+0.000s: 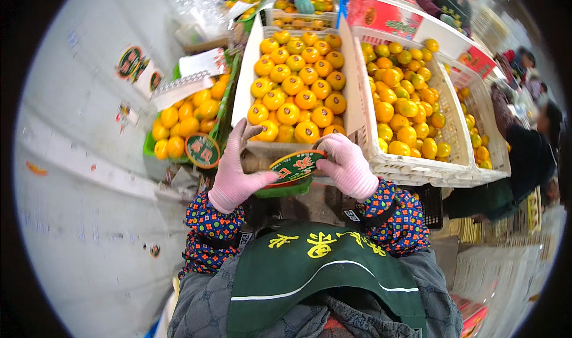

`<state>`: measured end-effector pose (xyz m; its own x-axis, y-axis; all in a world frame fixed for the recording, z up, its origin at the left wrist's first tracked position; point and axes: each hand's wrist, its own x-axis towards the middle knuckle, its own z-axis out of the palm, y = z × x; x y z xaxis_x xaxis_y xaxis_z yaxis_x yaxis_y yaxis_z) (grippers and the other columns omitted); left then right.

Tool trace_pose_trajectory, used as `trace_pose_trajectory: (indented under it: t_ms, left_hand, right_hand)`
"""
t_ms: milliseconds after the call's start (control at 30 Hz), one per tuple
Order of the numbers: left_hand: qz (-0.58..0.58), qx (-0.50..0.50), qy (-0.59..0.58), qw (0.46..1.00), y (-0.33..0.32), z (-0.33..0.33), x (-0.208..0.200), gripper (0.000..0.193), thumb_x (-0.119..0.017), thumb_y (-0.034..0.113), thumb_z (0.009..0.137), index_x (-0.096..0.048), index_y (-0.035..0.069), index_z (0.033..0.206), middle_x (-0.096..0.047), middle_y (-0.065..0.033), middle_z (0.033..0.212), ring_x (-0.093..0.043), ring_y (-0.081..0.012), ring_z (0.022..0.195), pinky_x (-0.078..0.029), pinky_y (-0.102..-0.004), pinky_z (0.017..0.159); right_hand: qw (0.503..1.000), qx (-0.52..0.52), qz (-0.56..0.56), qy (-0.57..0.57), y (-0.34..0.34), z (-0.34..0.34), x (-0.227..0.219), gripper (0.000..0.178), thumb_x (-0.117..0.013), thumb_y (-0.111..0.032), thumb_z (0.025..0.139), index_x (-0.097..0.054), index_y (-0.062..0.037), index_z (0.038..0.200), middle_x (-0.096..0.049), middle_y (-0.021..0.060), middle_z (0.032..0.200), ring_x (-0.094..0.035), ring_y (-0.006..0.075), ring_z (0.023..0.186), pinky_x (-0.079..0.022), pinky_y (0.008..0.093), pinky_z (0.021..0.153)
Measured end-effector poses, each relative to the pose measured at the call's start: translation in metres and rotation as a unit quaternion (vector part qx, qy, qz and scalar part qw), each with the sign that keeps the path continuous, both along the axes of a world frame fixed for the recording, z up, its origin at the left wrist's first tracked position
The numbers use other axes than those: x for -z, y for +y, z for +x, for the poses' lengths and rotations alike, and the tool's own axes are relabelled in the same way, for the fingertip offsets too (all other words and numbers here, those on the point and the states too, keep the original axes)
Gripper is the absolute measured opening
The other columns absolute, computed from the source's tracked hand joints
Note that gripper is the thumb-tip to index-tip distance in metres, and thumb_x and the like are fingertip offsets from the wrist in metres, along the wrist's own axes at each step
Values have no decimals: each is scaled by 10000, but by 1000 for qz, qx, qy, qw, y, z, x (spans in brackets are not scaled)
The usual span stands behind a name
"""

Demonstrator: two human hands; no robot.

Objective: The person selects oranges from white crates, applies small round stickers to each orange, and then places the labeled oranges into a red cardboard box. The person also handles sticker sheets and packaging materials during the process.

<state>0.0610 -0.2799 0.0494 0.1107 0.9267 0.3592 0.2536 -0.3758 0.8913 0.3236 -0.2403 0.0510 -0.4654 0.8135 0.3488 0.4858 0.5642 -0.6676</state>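
Observation:
Both of my hands wear pink gloves with greyish fingertips. My right hand (348, 165) pinches the right end of an oval card (297, 168) in green, red and yellow. My left hand (237, 170) has its fingers stretched up and apart, its thumb at the card's left end. Just beyond the hands stands a white box (245, 79) holding rows of orange citrus fruit (292, 85), many with a small dark sticker. Beneath the card, part of a green rim (286, 189) shows.
At left, a green crate (150, 146) holds more oranges, with another oval card (202, 150) at its front and a white sheet (204, 63) on top. White plastic crates (411, 166) of loose citrus stand at right. Gloved co-workers (305, 4) are beyond; other people (524, 141) are at right.

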Motion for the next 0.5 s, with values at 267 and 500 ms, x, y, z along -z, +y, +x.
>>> trace_pose_trajectory:
  t_ms: [267,500]
  left_hand:
    - [33,123,237,963,89,29,-49,842,-800,94,709,-398,1,1442,-687,-94,916,-624,-331,993,-457,-448,945]
    - [38,108,-9,993,133,19,-69,641,-682,-62,825,-431,-60,1415,-626,-169,1185,-608,-235,1133,-485,-355,977]
  right_hand:
    - [969,78,80,-221,18,-34,-64,277,-725,-64,711,-628,-37,969,-619,143,1135,-583,357,1102,-508,426,940]
    - [879,283,29,384,37,6,-57,1242,-946,-309,591,-231,35,1546,-310,261,1569,-321,361,1462,-299,424,1189]
